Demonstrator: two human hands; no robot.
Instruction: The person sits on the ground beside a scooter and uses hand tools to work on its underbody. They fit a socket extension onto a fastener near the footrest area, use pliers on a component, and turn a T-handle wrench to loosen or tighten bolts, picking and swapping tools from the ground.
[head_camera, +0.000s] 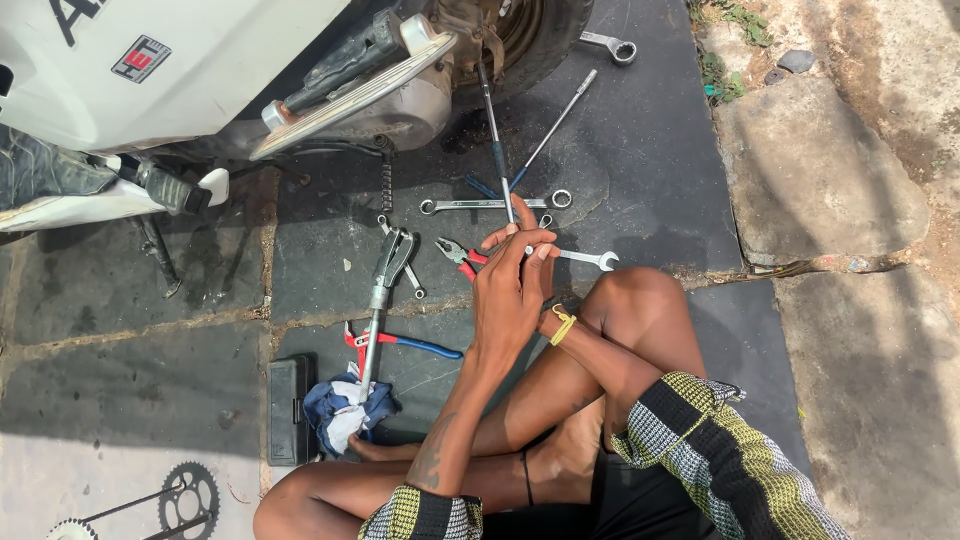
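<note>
My left hand (508, 290) is raised in front of me with its fingers curled over the near end of a small silver open-end spanner (590, 259), which sticks out to the right. My right hand (547, 278), with a yellow band at the wrist, sits pressed behind the left and is mostly hidden. One finger points up at the lower tip of a long thin screwdriver with a blue grip (495, 150) that leans against the scooter's rear wheel (545, 35). Red-handled pliers (457, 252) lie just left of my hands.
A white scooter (180, 60) stands at the top left. On the dark stone slabs lie a second long rod (555, 125), flat spanners (480, 204), a ring spanner (612, 46), a large metal wrench (385, 275), blue-handled cutters (415, 345), a cloth (345, 408), a black case (288, 408) and sprockets with a chain (188, 497).
</note>
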